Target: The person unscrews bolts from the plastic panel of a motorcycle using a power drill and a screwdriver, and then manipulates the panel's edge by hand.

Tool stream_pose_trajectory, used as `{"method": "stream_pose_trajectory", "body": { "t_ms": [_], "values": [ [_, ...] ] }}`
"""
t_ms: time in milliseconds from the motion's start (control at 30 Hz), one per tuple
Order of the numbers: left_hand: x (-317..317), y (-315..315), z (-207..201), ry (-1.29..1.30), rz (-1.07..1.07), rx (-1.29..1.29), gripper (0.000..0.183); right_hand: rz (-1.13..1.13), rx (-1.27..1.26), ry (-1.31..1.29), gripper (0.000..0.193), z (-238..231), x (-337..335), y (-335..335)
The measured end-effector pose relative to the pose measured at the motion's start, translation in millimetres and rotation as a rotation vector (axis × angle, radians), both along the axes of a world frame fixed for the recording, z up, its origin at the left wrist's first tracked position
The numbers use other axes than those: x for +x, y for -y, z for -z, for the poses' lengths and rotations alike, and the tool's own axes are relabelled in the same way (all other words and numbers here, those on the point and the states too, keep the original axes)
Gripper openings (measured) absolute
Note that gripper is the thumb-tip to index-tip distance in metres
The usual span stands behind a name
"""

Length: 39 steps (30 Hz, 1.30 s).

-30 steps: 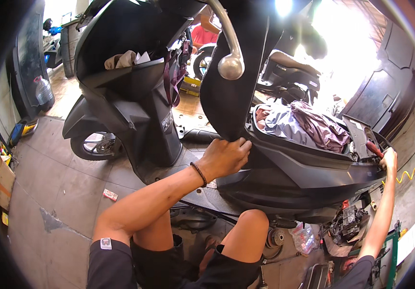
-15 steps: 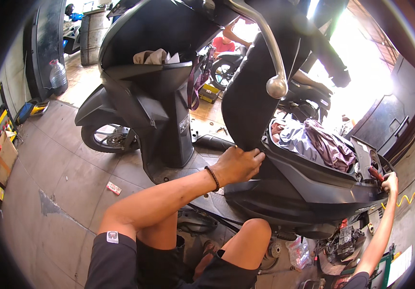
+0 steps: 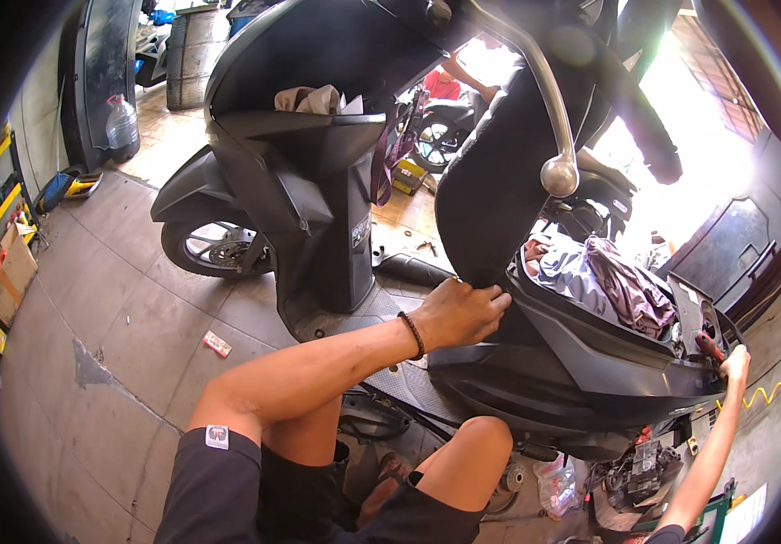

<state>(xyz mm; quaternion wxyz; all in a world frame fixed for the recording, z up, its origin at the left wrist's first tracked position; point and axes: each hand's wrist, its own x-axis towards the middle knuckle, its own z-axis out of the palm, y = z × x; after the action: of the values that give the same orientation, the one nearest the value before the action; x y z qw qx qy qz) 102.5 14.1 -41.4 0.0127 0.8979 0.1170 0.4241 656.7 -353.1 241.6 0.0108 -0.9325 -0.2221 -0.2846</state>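
A black scooter (image 3: 581, 363) stands across in front of me, its seat (image 3: 472, 195) tipped up. My left hand (image 3: 465, 313) is closed at the front end of the scooter's grey-black side panel (image 3: 535, 349), just below the seat's lower end. Its fingertips are partly hidden. At the scooter's tail, my right hand (image 3: 735, 364) is closed, with a red-handled tool (image 3: 708, 346) sticking out at its fingers. The tool's far end cannot be seen. Between the hands, crumpled grey and purplish cloths (image 3: 621, 281) fill the open compartment under the seat.
A metal brake lever (image 3: 558, 172) with a ball end juts down over the seat. Beneath the tail lie engine parts (image 3: 640, 467) and a clear plastic bag (image 3: 556, 485). A small red-and-white packet (image 3: 217, 344) lies on the floor at left. A person in red (image 3: 442, 85) is beyond the scooter.
The view has shifted slightly, so the scooter sits a little farther right and lower. Both hands keep their places on it, with no clear change of grip.
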Motion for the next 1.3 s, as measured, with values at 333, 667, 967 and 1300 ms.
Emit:
{"method": "stream_pose_trajectory", "body": {
  "t_ms": [333,667,967,1300],
  "values": [
    [-0.2,-4.0,1.5,0.035,0.019,0.021,0.017,0.046,-0.010,0.026,0.027,0.0,17.8,11.4],
    [-0.5,-2.4,0.2,0.031,0.017,0.000,0.017,0.065,-0.053,0.115,0.039,-1.5,3.5,18.8],
    [-2.7,-2.5,-0.4,-0.005,0.016,0.007,0.020,-0.098,-0.015,0.036,0.036,0.5,7.1,15.6],
    [-6.7,-2.2,-3.2,-0.043,0.013,0.013,0.021,0.060,-0.130,0.025,0.043,0.9,38.5,18.8]
  ]
}}
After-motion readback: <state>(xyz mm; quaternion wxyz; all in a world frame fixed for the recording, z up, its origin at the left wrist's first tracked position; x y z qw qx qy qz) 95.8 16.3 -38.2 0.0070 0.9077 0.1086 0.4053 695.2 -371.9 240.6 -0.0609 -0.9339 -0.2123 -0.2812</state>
